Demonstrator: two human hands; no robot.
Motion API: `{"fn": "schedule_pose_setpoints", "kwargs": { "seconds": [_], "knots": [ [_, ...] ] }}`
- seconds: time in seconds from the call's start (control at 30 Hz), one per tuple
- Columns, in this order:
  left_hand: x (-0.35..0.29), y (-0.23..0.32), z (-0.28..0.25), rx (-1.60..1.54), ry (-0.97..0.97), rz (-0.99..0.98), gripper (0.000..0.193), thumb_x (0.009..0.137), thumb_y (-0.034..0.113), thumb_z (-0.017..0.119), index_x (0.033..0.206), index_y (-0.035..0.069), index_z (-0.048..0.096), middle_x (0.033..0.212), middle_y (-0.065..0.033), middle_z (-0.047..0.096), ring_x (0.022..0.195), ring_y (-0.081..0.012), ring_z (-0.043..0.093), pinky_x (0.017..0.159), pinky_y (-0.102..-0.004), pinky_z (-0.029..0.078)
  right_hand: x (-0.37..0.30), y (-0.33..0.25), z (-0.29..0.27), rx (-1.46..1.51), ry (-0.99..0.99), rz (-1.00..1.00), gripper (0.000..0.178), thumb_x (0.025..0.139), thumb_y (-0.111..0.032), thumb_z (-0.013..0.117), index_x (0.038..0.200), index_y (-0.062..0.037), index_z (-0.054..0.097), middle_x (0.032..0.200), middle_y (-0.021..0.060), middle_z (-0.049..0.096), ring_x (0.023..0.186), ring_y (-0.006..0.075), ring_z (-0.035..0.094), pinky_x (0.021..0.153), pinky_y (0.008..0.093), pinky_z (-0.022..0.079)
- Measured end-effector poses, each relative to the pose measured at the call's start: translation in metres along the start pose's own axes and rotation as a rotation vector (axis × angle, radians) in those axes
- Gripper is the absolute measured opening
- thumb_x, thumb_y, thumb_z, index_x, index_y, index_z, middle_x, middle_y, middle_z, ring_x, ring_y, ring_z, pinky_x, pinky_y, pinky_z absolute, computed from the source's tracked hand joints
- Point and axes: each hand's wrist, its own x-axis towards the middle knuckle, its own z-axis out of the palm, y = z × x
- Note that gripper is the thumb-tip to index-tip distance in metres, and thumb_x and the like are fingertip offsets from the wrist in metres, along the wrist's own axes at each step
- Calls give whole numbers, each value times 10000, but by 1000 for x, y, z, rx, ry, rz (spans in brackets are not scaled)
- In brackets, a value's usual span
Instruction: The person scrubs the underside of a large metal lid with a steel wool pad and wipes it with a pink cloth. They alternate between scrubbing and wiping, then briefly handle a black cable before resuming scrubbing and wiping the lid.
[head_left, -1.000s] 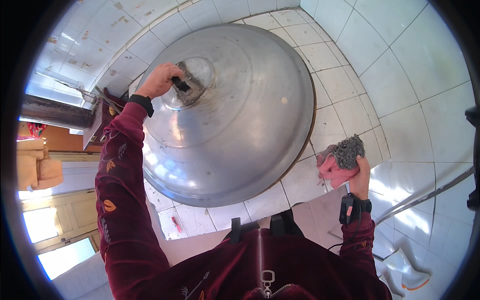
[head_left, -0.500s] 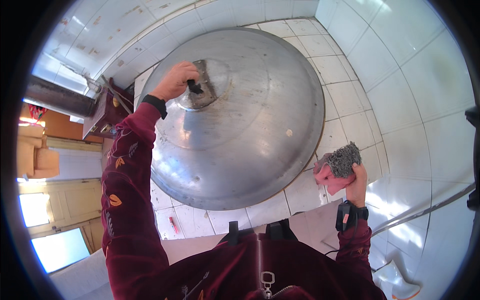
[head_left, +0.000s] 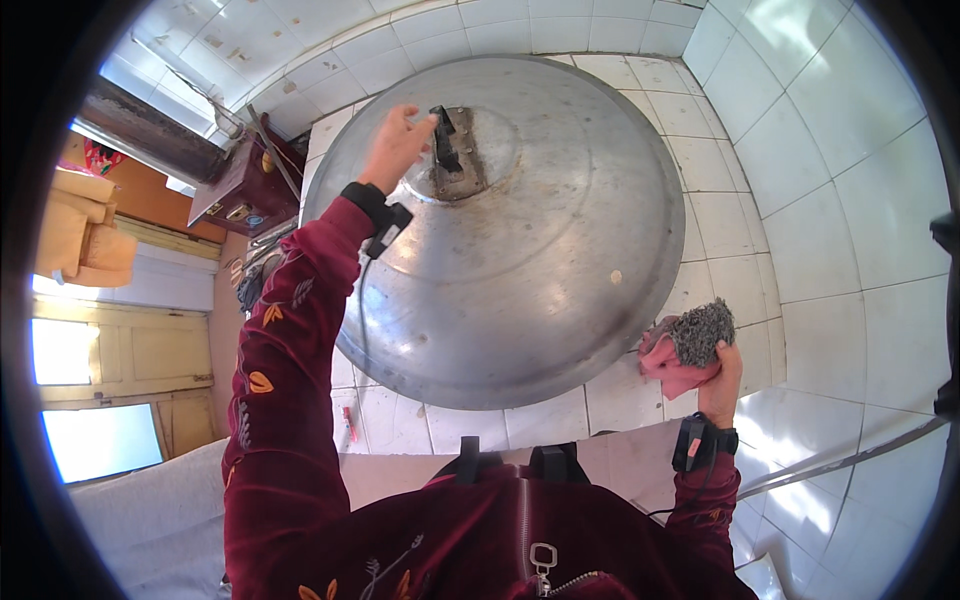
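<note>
A big round metal lid (head_left: pixel 540 290), domed and dull silver, lies on the white tiled counter. Its black handle (head_left: pixel 441 137) stands on a stained, riveted plate near the top of the dome. Just left of that handle is my left hand (head_left: pixel 398 145), open, its fingers apart and a fingertip close to the handle; whether it touches I cannot tell. Off the lid's lower right edge, my right hand (head_left: pixel 722 388) is closed on a pink cloth (head_left: pixel 672 366) bundled with a shaggy grey cloth (head_left: pixel 705 330). Part of the bundle hides behind my fingers.
A red marker-like stick (head_left: pixel 349 424) lies on the counter's near left. Tiled walls (head_left: pixel 840 200) rise at the back and right. A dark red box (head_left: pixel 243 190) and a thick brown pipe (head_left: pixel 150 128) are at the left.
My left hand has let go of the lid's handle and spread its fingers. In the picture the lid has shifted right as the view turned. My right hand still holds the cloths.
</note>
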Motion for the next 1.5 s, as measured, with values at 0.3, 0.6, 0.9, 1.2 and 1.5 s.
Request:
{"fn": "schedule_pose_setpoints", "kwargs": {
  "seconds": [0.3,0.6,0.9,1.2,1.5],
  "knots": [
    [2,-4,30,-131,-59,-150,296,857,231,619,921,-57,605,736,-55,596,598,-131,587,484,-284,477,-3,0,3,5,-37,-8,351,888,-176,568,1169,34,548,1103,88,610,1015,180,574,907,316,450],
    [-3,1,18,-121,-130,-127,273,863,220,603,886,-51,590,728,-48,581,596,-129,574,494,-285,473,2,-3,-6,-18,-41,35,357,885,-162,566,1180,37,550,1112,85,612,1018,174,577,907,313,455],
    [-14,6,11,-115,-167,-61,274,837,230,599,839,-43,574,710,-34,540,600,-117,537,502,-284,479,16,-4,-3,-34,-120,45,358,894,-167,561,1190,34,553,1110,84,620,1009,171,589,903,312,461],
    [-10,7,9,-97,-233,-98,422,895,360,612,1059,-27,569,829,-34,574,740,-118,550,586,-286,505,12,-8,17,-102,-188,58,408,865,-177,592,1203,46,542,1111,91,621,1002,169,588,918,309,450],
    [-181,43,12,-499,-537,-8,496,985,398,503,1396,129,440,1165,-92,566,947,-158,587,787,-322,537,-22,-25,112,-49,-538,244,435,843,-197,609,1198,46,544,1054,94,647,865,146,638,705,231,518]
  ]
}}
